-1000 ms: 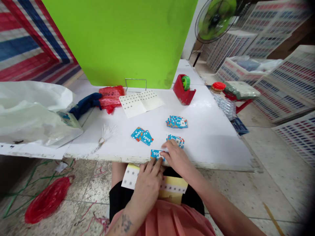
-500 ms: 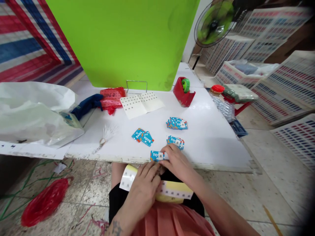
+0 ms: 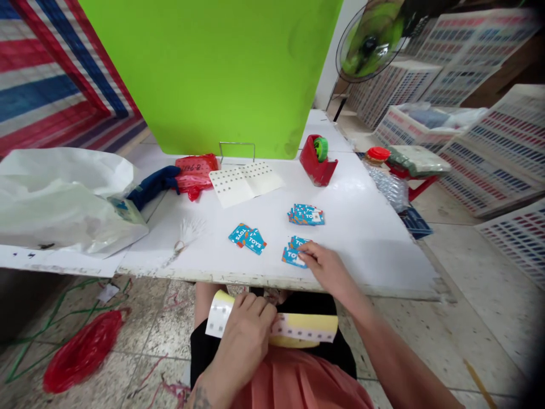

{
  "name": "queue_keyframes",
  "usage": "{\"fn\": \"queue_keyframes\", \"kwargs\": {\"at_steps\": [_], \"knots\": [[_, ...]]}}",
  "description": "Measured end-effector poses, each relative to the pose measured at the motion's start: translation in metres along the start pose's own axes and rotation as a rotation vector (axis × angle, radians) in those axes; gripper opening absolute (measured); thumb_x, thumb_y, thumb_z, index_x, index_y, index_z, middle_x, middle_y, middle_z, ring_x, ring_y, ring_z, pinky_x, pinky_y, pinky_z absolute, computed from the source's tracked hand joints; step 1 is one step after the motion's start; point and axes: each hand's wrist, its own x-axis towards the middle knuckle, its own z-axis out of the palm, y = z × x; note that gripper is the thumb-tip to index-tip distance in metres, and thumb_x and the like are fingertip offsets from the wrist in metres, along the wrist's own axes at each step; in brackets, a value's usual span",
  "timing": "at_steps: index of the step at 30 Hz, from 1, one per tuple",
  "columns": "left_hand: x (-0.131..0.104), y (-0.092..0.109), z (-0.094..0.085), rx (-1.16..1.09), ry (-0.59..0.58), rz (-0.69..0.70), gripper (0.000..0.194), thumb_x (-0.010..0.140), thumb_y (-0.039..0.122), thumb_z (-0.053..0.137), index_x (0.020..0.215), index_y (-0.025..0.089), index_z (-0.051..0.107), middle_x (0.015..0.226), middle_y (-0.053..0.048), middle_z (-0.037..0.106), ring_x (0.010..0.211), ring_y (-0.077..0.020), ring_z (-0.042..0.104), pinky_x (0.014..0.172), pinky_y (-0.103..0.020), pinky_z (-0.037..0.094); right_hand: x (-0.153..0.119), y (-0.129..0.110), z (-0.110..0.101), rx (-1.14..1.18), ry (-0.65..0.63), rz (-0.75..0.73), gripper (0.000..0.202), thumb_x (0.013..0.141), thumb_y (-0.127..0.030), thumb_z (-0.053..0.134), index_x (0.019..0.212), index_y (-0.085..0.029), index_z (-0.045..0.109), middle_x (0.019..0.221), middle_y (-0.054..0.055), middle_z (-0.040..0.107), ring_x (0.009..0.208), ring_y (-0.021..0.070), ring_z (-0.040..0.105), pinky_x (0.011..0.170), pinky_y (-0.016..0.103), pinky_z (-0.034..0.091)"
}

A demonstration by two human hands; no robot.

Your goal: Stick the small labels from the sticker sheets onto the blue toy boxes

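Observation:
Over my lap, my left hand (image 3: 252,325) is closed on a sticker sheet (image 3: 304,328) with a yellow backing and rows of small printed squares. My right hand (image 3: 326,266) pinches a blue TOYS card (image 3: 291,257) at its right end, where a pale sticker shows. That card lies at the near side of a small card pile (image 3: 300,241), partly over it. Farther back sits a larger stack of the same cards (image 3: 306,215). Two loose TOYS cards (image 3: 254,241) overlap to the left, with no pale sticker visible on them.
On the white table (image 3: 361,238) stand a red tape dispenser (image 3: 318,162), another sticker sheet (image 3: 244,183), a red plastic packet (image 3: 196,170) and a white bag (image 3: 68,199). A green board (image 3: 221,74) rises behind. White crates (image 3: 489,142) and a fan (image 3: 370,42) are at right.
My right hand has moved right and away from my body, carrying the card from the table's front edge onto the small pile. My left hand stays on the sticker sheet.

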Motion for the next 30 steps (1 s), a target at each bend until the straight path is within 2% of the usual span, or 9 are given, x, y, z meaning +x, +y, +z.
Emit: {"fn": "queue_keyframes", "kwargs": {"at_steps": [3,5,9,12,15,18,21,24,30], "knots": [[0.004,-0.003,0.001,-0.007,0.006,-0.067,0.019,0.092,0.017,0.044,0.077,0.02,0.054,0.075,-0.002,0.057,0.071,-0.0208,0.049,0.068,-0.036,0.036,-0.002,0.001,-0.016,-0.204,0.151,-0.064,0.023,0.088,-0.022,0.047,0.103,-0.015,0.063,0.103,0.013,0.066,0.094,0.0273,0.058,0.084,0.042,0.043],[0.007,-0.004,0.001,-0.054,0.019,-0.128,0.022,0.094,0.021,0.042,0.077,0.02,0.055,0.075,-0.002,0.058,0.073,-0.0209,0.051,0.068,-0.035,0.036,-0.01,-0.01,-0.02,-0.243,0.143,-0.165,0.025,0.089,-0.022,0.048,0.108,-0.015,0.063,0.109,0.013,0.064,0.101,0.0282,0.056,0.09,0.044,0.041],[0.014,-0.006,-0.003,-0.228,0.052,-0.211,0.023,0.096,0.024,0.041,0.08,0.02,0.058,0.077,-0.002,0.061,0.076,-0.0198,0.055,0.069,-0.032,0.039,-0.031,-0.041,-0.009,-0.078,-0.193,-0.349,0.024,0.088,-0.02,0.054,0.11,-0.019,0.062,0.105,0.007,0.068,0.099,0.0214,0.059,0.088,0.035,0.045],[0.014,-0.012,-0.006,-0.267,0.067,-0.241,0.012,0.092,0.025,0.049,0.098,0.021,0.059,0.088,-0.003,0.065,0.084,-0.021,0.058,0.075,-0.033,0.041,-0.037,-0.047,0.002,-0.036,-0.292,-0.329,0.023,0.086,-0.014,0.056,0.107,-0.02,0.063,0.1,0.004,0.07,0.093,0.0197,0.062,0.082,0.032,0.047],[0.01,-0.019,-0.009,-0.198,0.078,-0.276,0.024,0.087,0.028,0.057,0.11,0.021,0.056,0.096,-0.004,0.066,0.088,-0.0233,0.058,0.079,-0.035,0.041,-0.034,-0.039,0.008,-0.024,-0.253,-0.307,0.022,0.085,-0.012,0.057,0.104,-0.02,0.064,0.098,0.004,0.07,0.091,0.0195,0.062,0.08,0.032,0.048],[0.008,-0.024,-0.012,-0.198,0.056,-0.283,0.011,0.09,0.028,0.052,0.091,0.022,0.061,0.085,-0.001,0.067,0.08,-0.0205,0.058,0.075,-0.032,0.039,-0.03,-0.033,0.012,-0.035,-0.206,-0.369,0.016,0.085,-0.013,0.059,0.098,-0.019,0.066,0.091,0.003,0.071,0.084,0.0183,0.063,0.074,0.03,0.048],[0.01,-0.025,-0.014,-0.248,0.083,-0.32,0.025,0.093,0.031,0.045,0.075,0.02,0.059,0.07,0.0,0.062,0.07,-0.0173,0.056,0.067,-0.028,0.037,-0.031,-0.033,0.02,-0.109,-0.1,-0.515,0.013,0.088,-0.014,0.055,0.094,-0.018,0.066,0.087,0.004,0.07,0.082,0.0184,0.062,0.075,0.032,0.048],[0.014,-0.026,-0.017,-0.355,0.118,-0.379,0.032,0.093,0.032,0.044,0.064,0.019,0.051,0.058,0.002,0.055,0.057,-0.0135,0.05,0.057,-0.024,0.033,-0.034,-0.035,0.03,-0.183,0.04,-0.654,0.018,0.09,-0.013,0.051,0.1,-0.017,0.065,0.099,0.006,0.07,0.09,0.0194,0.06,0.081,0.035,0.046],[0.014,-0.035,-0.017,-0.549,0.168,-0.461,0.036,0.09,0.037,0.045,0.06,0.018,0.051,0.048,0.005,0.046,0.044,-0.0099,0.039,0.045,-0.022,0.025,-0.042,-0.039,0.045,-0.195,0.144,-0.721,0.02,0.09,-0.013,0.05,0.103,-0.018,0.064,0.111,0.008,0.067,0.099,0.0213,0.057,0.086,0.039,0.046]]}}
